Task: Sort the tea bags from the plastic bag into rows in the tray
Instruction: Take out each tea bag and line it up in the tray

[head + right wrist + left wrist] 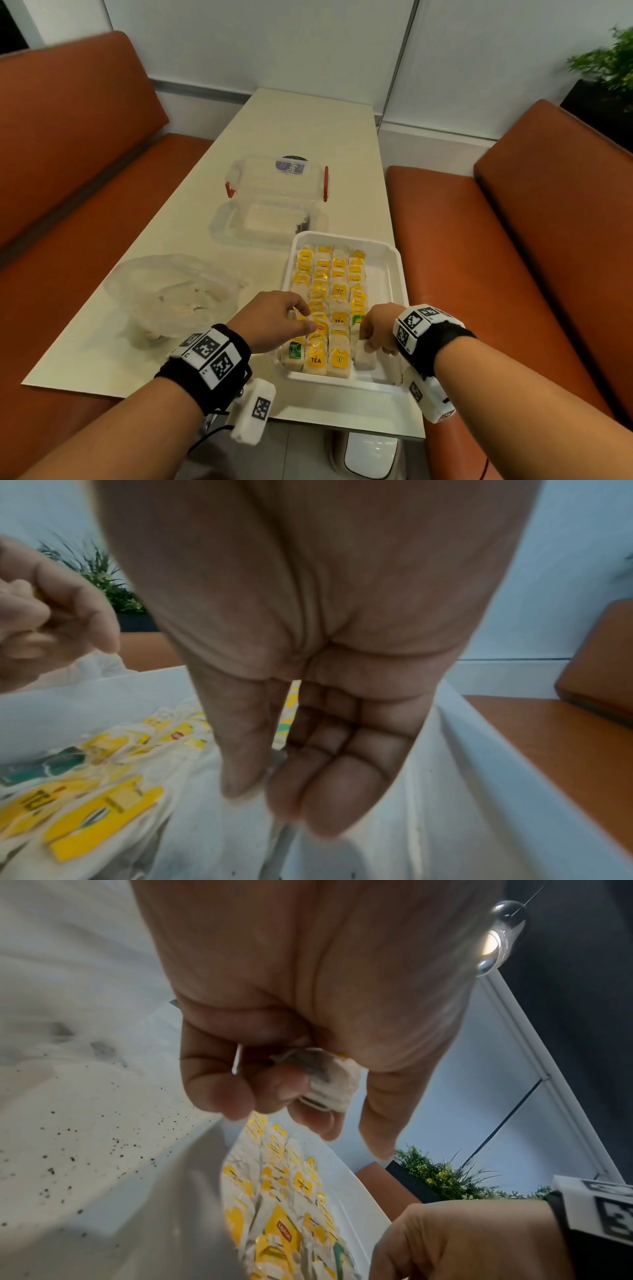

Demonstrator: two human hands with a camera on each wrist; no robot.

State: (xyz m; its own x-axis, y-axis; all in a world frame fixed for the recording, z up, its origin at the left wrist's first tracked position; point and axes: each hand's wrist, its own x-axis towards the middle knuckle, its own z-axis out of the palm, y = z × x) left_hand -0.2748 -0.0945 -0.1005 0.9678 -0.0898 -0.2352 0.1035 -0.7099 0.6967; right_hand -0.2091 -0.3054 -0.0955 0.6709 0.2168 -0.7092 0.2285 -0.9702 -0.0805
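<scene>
White rectangular plastic tray (pixel 394 274) on the cream tabletop (pixel 301 130), yellow-tagged paper tea bags (pixel 337 291) in rows, left hand (pixel 308 1001) fingers (pixel 219 1093) curled round one crumpled tea bag (pixel 334 1083), seen only by wrist view, right hand (pixel 376 330) pinching a near-row bag, crumpled clear plastic bag (pixel 171 294) left of tray.

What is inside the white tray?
The tray holds tea bags in rows. The left hand and right hand cover some near ones.
</scene>
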